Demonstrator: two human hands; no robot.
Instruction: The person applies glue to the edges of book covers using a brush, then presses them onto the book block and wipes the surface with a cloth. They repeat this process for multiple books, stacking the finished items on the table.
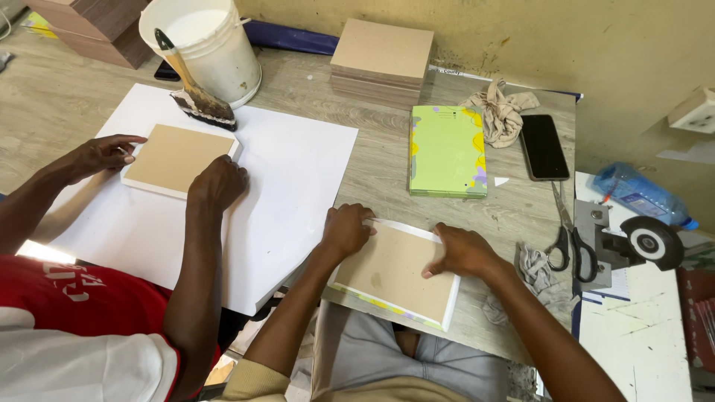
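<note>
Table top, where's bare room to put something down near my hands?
Bare wood lies between the white sheet and the green book, above your left hand. A smaller patch sits between the green book and your right hand. It's crowded to the right: phone, scissors, rags.

Brown board panel (393, 272), white-edged, flat at the near table edge.

Rectangular card-coloured board lying face up and slightly skewed, its near corner overhanging the table edge. White paper strips are folded over its far and right sides; a thin band of green, yellow and purple patterned covering shows along the near long side. A small dark speck marks the brown face. The left hand (346, 229) presses its far-left corner, the right hand (463, 251) its far-right edge.
</note>
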